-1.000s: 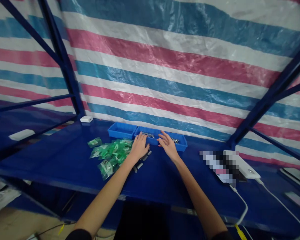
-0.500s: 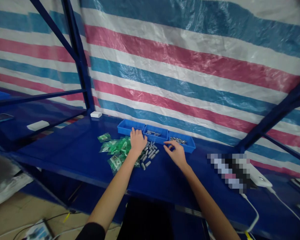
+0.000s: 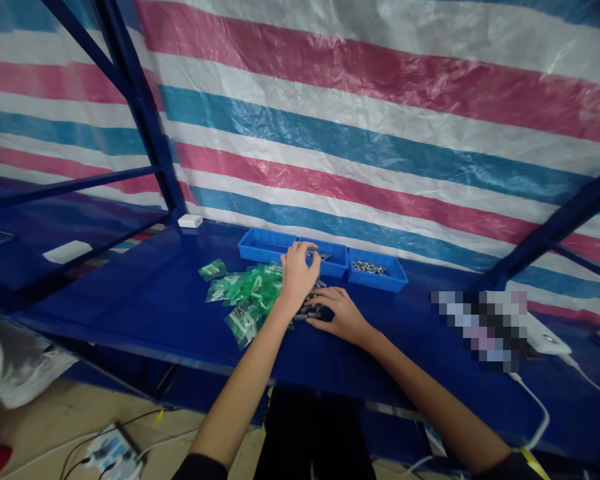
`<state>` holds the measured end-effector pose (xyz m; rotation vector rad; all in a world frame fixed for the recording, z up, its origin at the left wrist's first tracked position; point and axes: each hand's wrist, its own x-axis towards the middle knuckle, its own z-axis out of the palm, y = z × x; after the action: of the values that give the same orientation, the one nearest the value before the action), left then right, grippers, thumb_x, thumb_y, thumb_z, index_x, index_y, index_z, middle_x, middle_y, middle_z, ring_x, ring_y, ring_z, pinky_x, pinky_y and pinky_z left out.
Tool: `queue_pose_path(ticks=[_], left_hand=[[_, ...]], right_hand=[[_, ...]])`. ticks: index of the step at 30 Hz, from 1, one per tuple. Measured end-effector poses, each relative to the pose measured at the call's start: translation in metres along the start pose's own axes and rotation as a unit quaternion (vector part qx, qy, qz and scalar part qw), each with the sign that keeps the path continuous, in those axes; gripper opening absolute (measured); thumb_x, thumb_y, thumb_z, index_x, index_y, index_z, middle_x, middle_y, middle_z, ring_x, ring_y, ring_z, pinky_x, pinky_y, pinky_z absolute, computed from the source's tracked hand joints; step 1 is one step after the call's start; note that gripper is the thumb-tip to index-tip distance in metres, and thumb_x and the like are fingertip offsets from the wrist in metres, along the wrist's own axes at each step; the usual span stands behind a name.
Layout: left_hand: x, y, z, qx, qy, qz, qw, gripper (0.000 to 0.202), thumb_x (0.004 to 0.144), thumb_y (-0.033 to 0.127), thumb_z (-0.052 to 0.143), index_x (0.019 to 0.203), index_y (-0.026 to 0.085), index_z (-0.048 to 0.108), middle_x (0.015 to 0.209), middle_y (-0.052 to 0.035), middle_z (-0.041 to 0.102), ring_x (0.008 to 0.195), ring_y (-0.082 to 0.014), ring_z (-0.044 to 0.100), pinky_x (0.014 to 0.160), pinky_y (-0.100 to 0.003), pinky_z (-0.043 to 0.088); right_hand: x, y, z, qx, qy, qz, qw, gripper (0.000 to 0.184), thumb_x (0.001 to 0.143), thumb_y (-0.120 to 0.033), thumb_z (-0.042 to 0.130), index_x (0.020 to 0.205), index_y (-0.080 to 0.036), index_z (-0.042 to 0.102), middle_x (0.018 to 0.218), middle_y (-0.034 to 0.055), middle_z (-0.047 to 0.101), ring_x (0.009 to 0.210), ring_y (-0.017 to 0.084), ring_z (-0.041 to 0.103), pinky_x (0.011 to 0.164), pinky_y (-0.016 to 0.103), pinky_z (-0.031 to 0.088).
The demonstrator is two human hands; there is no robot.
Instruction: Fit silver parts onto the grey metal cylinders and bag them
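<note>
Head view: the right hand's (image 3: 344, 312) thumb and fingers are sitting apart around some metal pieces (image 3: 307, 316) on the blue table (image 3: 145, 300), probably to keep them bunched up. Left hand (image 3: 299, 273) is arching at the left end of the middle bin (image 3: 335, 269), can't tell if its fingertips are pinching anything. Green baggies (image 3: 257, 287) are lying heaped just left of the pieces. Left bin (image 3: 265, 253) and right bin (image 3: 377, 281) are flanking the middle one, likely for easy reach, with small parts (image 3: 369, 267) sitting in the right one
</note>
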<state>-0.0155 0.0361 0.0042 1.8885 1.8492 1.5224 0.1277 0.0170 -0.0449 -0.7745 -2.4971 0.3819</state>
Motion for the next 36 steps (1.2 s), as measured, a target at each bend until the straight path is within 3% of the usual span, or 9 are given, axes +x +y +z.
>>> queue_pose_path(ticks=[4, 11, 22, 28, 32, 36], left_hand=[[-0.003, 0.008, -0.002, -0.02, -0.021, 0.03, 0.999, 0.014, 0.083, 0.019, 0.045, 0.089, 0.019, 0.059, 0.096, -0.004, 0.061, 0.091, -0.0186, 0.054, 0.086, -0.034, 0.035], [-0.005, 0.013, -0.003, -0.011, -0.065, 0.069, 0.995, 0.015, 0.083, 0.019, 0.044, 0.086, 0.019, 0.059, 0.085, -0.0021, 0.061, 0.073, -0.0148, 0.055, 0.077, -0.03, 0.038], [-0.009, 0.007, 0.007, 0.058, -0.214, 0.187, 0.957, 0.017, 0.084, 0.02, 0.041, 0.088, 0.021, 0.058, 0.089, -0.0017, 0.063, 0.083, -0.0173, 0.058, 0.079, -0.031, 0.037], [-0.006, -0.002, 0.013, 0.024, -0.25, 0.198, 0.947, 0.019, 0.086, 0.023, 0.04, 0.086, 0.02, 0.058, 0.086, -0.0014, 0.063, 0.077, -0.0155, 0.058, 0.076, -0.029, 0.039], [-0.004, -0.007, 0.017, -0.023, -0.247, 0.175, 0.953, 0.021, 0.088, 0.03, 0.039, 0.082, 0.019, 0.056, 0.077, -0.0009, 0.06, 0.069, -0.0136, 0.055, 0.066, -0.025, 0.039], [-0.005, -0.008, 0.023, -0.069, -0.227, 0.144, 0.961, 0.024, 0.088, 0.039, 0.04, 0.081, 0.019, 0.051, 0.067, 0.0023, 0.052, 0.062, -0.011, 0.048, 0.06, -0.023, 0.037]], right_hand=[[-0.001, 0.011, -0.006, -0.049, 0.038, 0.023, 0.998, 0.022, 0.079, -0.037, 0.061, 0.098, -0.027, 0.065, 0.104, 0.0046, 0.064, 0.101, 0.02, 0.055, 0.085, 0.034, 0.036], [-0.001, 0.019, -0.009, -0.11, 0.065, 0.084, 0.988, 0.022, 0.078, -0.041, 0.061, 0.092, -0.025, 0.067, 0.093, 0.0044, 0.064, 0.088, 0.02, 0.054, 0.074, 0.032, 0.036], [0.0, 0.029, -0.007, -0.064, 0.084, 0.11, 0.988, 0.022, 0.074, -0.04, 0.066, 0.085, -0.021, 0.067, 0.087, 0.0055, 0.068, 0.089, 0.022, 0.057, 0.075, 0.033, 0.04], [0.0, 0.034, -0.009, 0.052, 0.126, 0.134, 0.982, 0.016, 0.068, -0.033, 0.072, 0.08, -0.022, 0.068, 0.082, 0.0021, 0.07, 0.079, 0.019, 0.062, 0.07, 0.029, 0.044], [0.003, 0.041, -0.01, 0.21, 0.18, 0.163, 0.947, 0.022, 0.068, -0.037, 0.069, 0.081, -0.02, 0.069, 0.08, 0.0027, 0.071, 0.074, 0.018, 0.065, 0.068, 0.028, 0.048], [0.007, 0.045, -0.015, 0.379, 0.25, 0.219, 0.864, 0.031, 0.069, -0.042, 0.065, 0.088, -0.018, 0.069, 0.08, 0.0046, 0.07, 0.067, 0.016, 0.065, 0.065, 0.029, 0.049]])
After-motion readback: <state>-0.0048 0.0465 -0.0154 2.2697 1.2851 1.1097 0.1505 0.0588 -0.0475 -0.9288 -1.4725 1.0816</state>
